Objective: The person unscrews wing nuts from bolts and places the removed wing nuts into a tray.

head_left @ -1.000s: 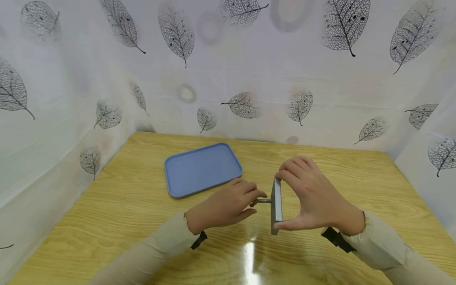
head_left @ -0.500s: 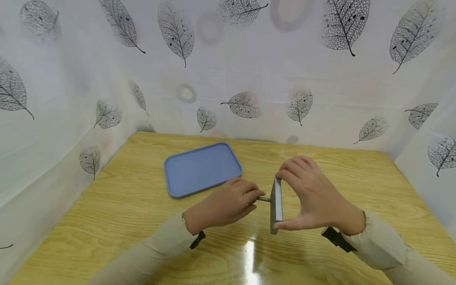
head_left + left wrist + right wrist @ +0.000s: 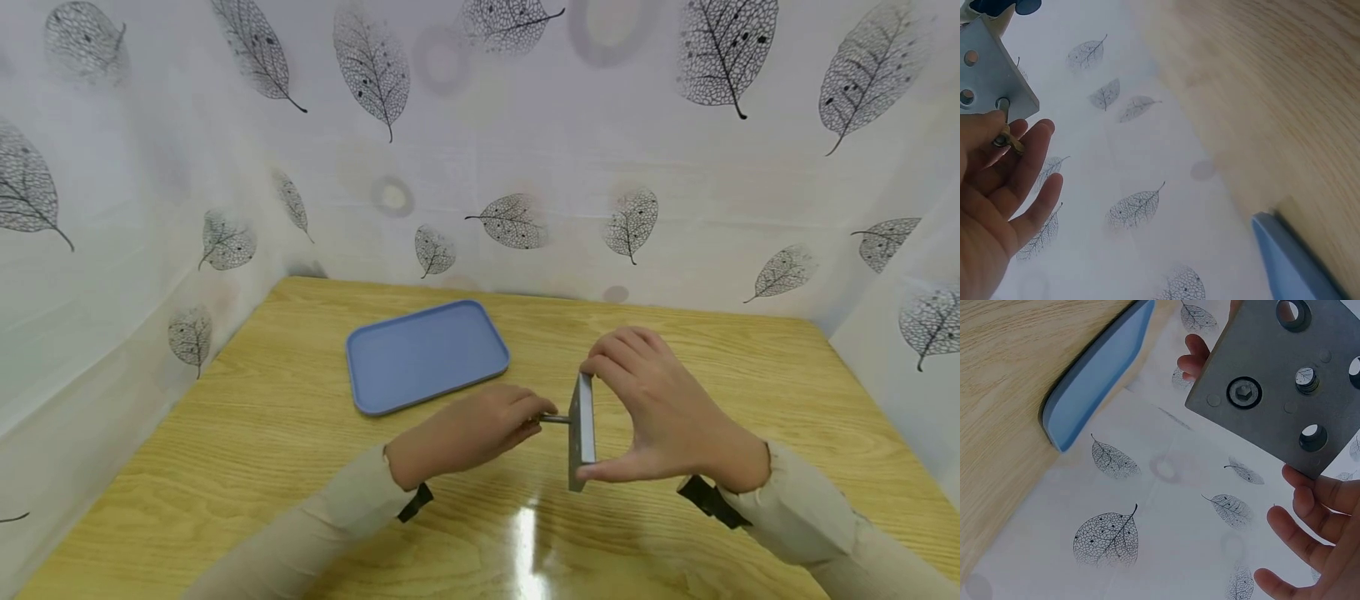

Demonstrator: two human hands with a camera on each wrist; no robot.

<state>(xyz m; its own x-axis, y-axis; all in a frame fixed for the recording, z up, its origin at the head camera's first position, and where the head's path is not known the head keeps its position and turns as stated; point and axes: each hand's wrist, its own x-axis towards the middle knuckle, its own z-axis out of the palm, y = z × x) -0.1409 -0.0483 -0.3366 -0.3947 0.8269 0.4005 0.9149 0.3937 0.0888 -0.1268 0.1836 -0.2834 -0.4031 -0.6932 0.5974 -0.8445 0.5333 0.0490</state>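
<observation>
Left hand (image 3: 468, 432), knuckles lower than before, pinches round bolt (image 3: 557, 419) beside brassy winged nut (image 3: 1014, 144). Right hand (image 3: 656, 408), spread wide, grips flat, drilled grey metal plate (image 3: 1272, 374) by opposite edges.

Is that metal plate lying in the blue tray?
No, the head view shows the right hand holding the metal plate upright on edge, apart from the blue tray.
</observation>
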